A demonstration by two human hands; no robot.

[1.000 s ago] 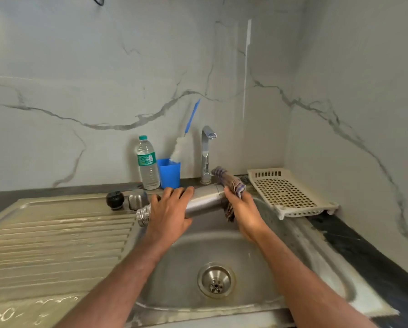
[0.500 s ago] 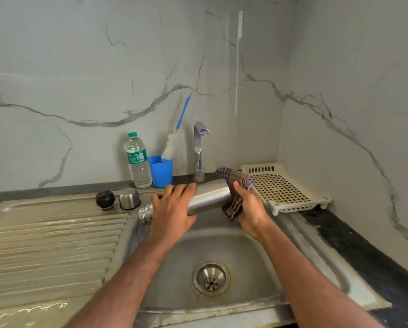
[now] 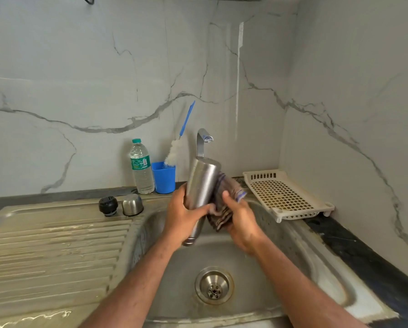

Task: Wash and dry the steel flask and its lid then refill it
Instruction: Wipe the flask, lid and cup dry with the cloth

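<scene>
The steel flask (image 3: 201, 183) is held over the sink basin (image 3: 264, 263), nearly upright with its base up and its neck pointing down. My left hand (image 3: 184, 216) grips its lower body. My right hand (image 3: 239, 221) grips a brown striped cloth (image 3: 221, 204) pressed against the flask's right side. On the drainboard stand the black stopper (image 3: 108, 205) and the steel cup lid (image 3: 132, 204), side by side.
A plastic water bottle (image 3: 140, 168) and a blue cup (image 3: 164, 177) with a bottle brush (image 3: 175, 151) stand at the back wall beside the tap (image 3: 203, 142). A cream perforated tray (image 3: 283, 196) sits right of the sink. The ribbed drainboard (image 3: 51, 252) is wet.
The flask has swung from lying sideways to nearly upright, base up. The cloth in my right hand has moved from the flask's end to its side.
</scene>
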